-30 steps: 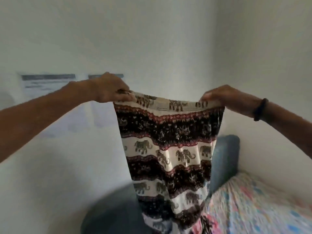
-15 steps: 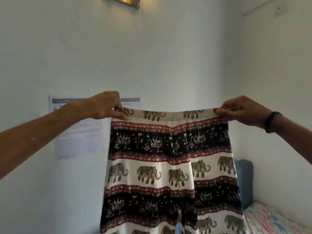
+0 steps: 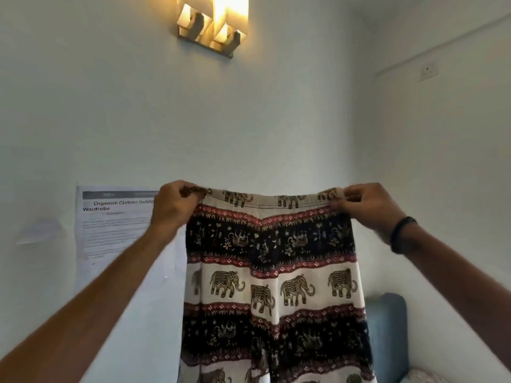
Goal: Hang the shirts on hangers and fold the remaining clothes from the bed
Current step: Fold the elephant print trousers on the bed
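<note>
Pinching the waistband at both corners, your left hand [image 3: 174, 203] and right hand [image 3: 367, 205] hold the elephant-print trousers [image 3: 273, 286] spread flat in the air, hanging before the wall. A printed sheet [image 3: 110, 225] is posted behind your left forearm; a lit wall lamp [image 3: 213, 23] sits above.

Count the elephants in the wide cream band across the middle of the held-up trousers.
5: a partial one at the left edge, then four whole. Folds may hide more.
</note>
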Motion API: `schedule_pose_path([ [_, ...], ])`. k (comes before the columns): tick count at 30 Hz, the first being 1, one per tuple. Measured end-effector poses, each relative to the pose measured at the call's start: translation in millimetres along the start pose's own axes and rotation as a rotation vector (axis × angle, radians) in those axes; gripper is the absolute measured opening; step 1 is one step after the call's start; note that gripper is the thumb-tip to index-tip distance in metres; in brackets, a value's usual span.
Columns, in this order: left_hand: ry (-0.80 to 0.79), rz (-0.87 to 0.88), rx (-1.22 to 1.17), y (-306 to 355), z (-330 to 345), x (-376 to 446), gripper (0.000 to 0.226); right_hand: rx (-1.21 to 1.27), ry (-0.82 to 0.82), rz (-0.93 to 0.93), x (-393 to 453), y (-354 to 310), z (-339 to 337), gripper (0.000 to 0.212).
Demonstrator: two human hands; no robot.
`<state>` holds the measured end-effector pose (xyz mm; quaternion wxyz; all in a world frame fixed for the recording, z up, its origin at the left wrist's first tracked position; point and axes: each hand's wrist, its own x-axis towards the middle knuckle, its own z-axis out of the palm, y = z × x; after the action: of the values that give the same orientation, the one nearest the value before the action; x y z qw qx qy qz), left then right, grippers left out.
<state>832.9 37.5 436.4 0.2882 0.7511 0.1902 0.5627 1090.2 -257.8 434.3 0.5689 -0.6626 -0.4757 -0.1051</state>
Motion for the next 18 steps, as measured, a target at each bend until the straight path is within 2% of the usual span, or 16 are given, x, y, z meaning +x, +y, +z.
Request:
schedule_pose_path([
  [2, 0.12, -0.069, -0.27, -2.2, 20.3, -6.4, 0.024, 0.251, 0.084, 0.142, -1.5, -6.5, 17.5, 0.022],
  [4, 0.206, -0.112, -0.415, -2.3, 34.1, -8.9, 0.03, 0.424, 0.164, 0.239, -2.8, -11.9, 29.5, 0.022],
  [6, 0.234, -0.106, -0.394, 0.6, 41.1, -10.1, 0.031, 0.385, 0.286, 0.261, -2.9, -9.5, 36.5, 0.021],
  [8, 0.285, -0.003, -0.232, 3.6, 42.8, -14.7, 0.033, 0.221, 0.414, 0.231, -5.3, -3.9, 41.2, 0.017],
  [10, 0.31, 0.178, -0.064, 4.2, 41.2, -18.2, 0.034, 0.011, 0.525, 0.118, -11.1, 2.5, 44.6, 0.015],
  [14, 0.299, 0.452, 0.116, 4.1, 29.5, -19.5, 0.034, -0.411, 0.638, -0.255, -26.3, 14.9, 42.8, 0.022],
  [16, 0.262, 0.515, 0.16, 11.3, 21.3, -24.6, 0.032, -0.434, 0.689, -0.361, -36.0, 12.6, 36.6, 0.025],
  [18, 0.129, 0.505, 0.092, 27.8, 8.5, -33.9, 0.028, -0.286, 0.789, -0.437, -45.6, 3.6, 29.9, 0.035],
])
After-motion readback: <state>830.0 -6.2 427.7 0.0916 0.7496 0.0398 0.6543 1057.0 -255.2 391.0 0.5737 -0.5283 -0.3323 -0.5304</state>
